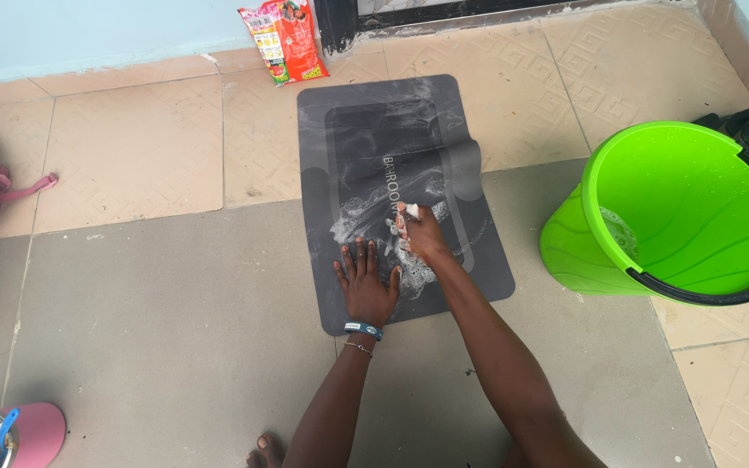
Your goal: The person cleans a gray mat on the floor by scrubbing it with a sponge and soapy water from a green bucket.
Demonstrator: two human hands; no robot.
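White lump [412,211] half-hidden in right hand [422,234]

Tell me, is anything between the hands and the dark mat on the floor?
No. The left hand lies flat on the dark mat. The right hand presses a small white thing into the soapy foam there. Nothing visible stands between.
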